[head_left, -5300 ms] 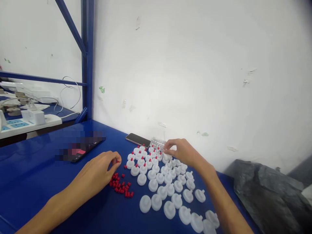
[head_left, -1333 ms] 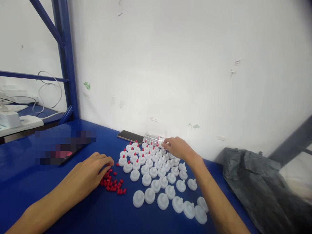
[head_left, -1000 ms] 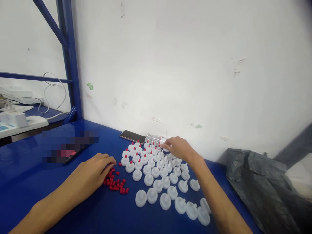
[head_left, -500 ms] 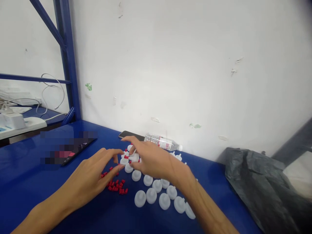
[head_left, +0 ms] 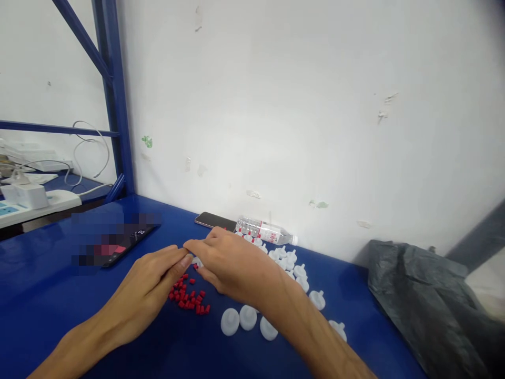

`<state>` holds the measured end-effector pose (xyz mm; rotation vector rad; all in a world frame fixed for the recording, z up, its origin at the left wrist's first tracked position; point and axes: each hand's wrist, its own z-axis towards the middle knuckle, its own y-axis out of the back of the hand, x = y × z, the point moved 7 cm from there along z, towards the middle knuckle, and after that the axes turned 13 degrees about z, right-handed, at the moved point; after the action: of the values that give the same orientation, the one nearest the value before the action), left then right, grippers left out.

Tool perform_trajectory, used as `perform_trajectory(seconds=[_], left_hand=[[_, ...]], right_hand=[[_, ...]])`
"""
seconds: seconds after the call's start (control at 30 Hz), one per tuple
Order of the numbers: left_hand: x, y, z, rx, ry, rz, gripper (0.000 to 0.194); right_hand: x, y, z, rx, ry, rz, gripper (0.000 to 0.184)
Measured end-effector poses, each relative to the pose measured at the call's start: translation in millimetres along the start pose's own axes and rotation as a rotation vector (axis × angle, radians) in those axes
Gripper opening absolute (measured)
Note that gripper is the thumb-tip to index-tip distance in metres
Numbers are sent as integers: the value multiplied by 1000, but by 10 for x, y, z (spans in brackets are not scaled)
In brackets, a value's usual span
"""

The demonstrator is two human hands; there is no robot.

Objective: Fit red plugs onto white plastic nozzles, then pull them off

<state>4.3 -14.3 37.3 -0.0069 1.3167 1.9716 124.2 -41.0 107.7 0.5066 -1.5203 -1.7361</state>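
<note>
My left hand (head_left: 152, 281) is closed in a pinch, its thumb and fingertips pressed together just above a pile of small red caps (head_left: 189, 300). What it pinches is hidden. My right hand (head_left: 226, 258) meets it fingertip to fingertip, curled around a white nozzle cap (head_left: 196, 261) of which only a sliver shows between the hands. Beneath and beyond my right forearm lie several more white nozzle caps (head_left: 317, 299), round discs with a short spout. Some at the back, by the bottle, carry red tips (head_left: 250, 231). My right hand and forearm hide part of the group.
A clear water bottle (head_left: 268, 231) lies on its side against the wall, beside a dark phone (head_left: 215, 221). A dark tablet (head_left: 126, 247) rests on the blue table (head_left: 43, 295) at left. A grey plastic bag (head_left: 414, 284) sits at right. A white power strip (head_left: 59, 200) is at far left.
My hands have come together; their fingertips now touch. My right hand's fingers, spread over the white nozzle caps before, have moved left and closed. My left hand's gap between thumb and fingers has closed.
</note>
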Motion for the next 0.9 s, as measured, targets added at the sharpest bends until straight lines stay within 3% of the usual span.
perform_trajectory(seconds=[0.07,0.13,0.27,0.37,0.47,0.63,0.73,0.9], left_hand=[[109,15,-2,8,119,-176,44],[184,55,1,-29,193,-231,45],[155,26,43,-14,122,111,43],[182,-135,57,69,63,266,35],[277,-258,60,112,22,303,32],[445,-283,72,126,78,351,33],[450,-289,69,142,79,353,33],[365,-331,74,162,-37,347,33]], right_hand=[[-177,108,-61,-56,-62,-52,33],[-509,255,-205,-144,-169,-78,38],[-1272,452,-580,-286,-381,-82,13],[-1615,442,-755,-358,-472,-73,15],[-1753,327,-803,-361,-524,-47,17],[-1828,116,-779,-249,-554,15,15],[-1888,45,-797,-207,-587,21,16],[-1960,-61,-826,-137,-617,25,18]])
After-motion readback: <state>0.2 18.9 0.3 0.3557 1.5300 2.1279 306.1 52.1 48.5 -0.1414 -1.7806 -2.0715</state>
